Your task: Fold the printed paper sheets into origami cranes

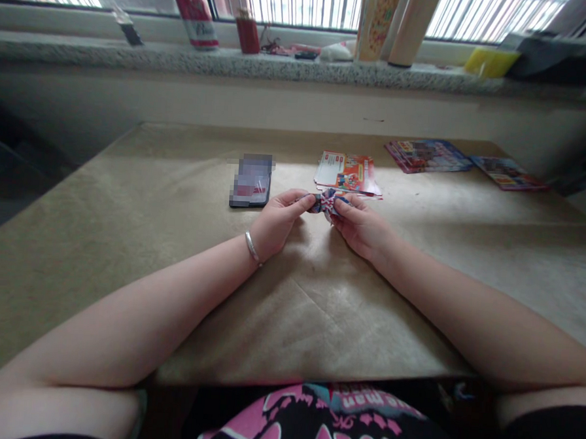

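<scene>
Between my two hands, above the middle of the table, is a small bow-shaped folded piece (328, 200) in blue, white and red, gathered at its centre. Whether it is paper or cloth I cannot tell. My left hand (280, 219) pinches its left end between thumb and fingers; a silver bangle (252, 247) circles that wrist. The right end is pinched by my right hand (361, 226). Just behind the hands lies a stack of orange and white printed cards (347, 172). A phone (252, 180) rests flat to the left, close to my left hand.
Colourful printed leaflets lie at the back right in a larger pile (426, 156) and a smaller one (509, 173). A cloth-like tan cover spreads over the table (125, 237). On the stone windowsill (281, 67) stand a pink can (196, 16), a red container (247, 33) and a yellow item (492, 62).
</scene>
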`<action>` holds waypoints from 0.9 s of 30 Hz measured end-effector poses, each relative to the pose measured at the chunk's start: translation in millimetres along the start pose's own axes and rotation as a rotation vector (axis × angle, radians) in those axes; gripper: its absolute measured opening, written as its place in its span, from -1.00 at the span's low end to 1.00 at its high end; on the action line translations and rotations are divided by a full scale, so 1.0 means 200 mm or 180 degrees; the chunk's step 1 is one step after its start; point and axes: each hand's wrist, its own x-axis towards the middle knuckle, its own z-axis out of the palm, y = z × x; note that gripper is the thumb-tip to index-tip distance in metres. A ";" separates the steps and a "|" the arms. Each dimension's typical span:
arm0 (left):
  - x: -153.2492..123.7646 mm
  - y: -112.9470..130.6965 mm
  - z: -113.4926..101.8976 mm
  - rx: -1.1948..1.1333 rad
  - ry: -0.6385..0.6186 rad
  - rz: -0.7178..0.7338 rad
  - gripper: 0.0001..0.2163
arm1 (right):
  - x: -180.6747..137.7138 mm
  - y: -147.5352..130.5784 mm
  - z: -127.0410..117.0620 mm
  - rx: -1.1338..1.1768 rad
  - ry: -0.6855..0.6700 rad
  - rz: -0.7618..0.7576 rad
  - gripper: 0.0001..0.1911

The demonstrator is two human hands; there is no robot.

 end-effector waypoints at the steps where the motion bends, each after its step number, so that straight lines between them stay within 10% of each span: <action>1: 0.00 0.00 0.00 -0.0019 -0.0013 -0.0014 -0.74 | 0.00 0.00 0.00 0.0003 0.0013 0.0025 -0.63; 27: 0.02 0.00 -0.03 0.0301 -0.0138 -0.0275 -0.70 | 0.00 -0.02 0.01 -0.0163 0.0012 0.0245 -0.74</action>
